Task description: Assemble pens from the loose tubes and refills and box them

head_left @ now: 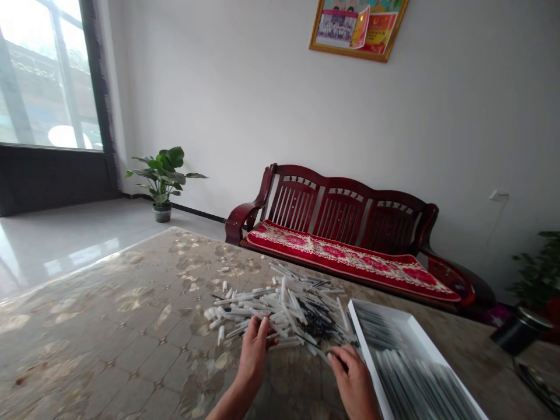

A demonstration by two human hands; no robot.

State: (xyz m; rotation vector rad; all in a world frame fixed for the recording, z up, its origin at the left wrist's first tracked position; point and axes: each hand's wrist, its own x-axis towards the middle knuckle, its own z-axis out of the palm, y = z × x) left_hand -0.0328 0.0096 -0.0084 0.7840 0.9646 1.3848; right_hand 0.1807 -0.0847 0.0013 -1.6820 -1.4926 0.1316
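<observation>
A loose pile of white, translucent and black pen-like parts (pixel 284 306) lies on the patterned tablecloth, with small white caps among the longer pieces. At the pile's near left edge is my left hand (pixel 252 350), its thumb and fingers closed together; whatever they hold is hidden among the white pieces. My right hand (pixel 353 376) pinches one end of a slim grey pen-like stick (pixel 322 354), which points left towards the pile. Just right of that hand stands a shallow white box (pixel 431 344) holding several rows of dark grey slim sticks (pixel 415 382), partly blurred.
The patterned tablecloth (pixel 109 326) covers the table. A black cylindrical container (pixel 520 331) stands at the right, with a dark cord-like thing below. Beyond the table are a dark red wooden bench (pixel 341 210) and a potted plant (pixel 161 175).
</observation>
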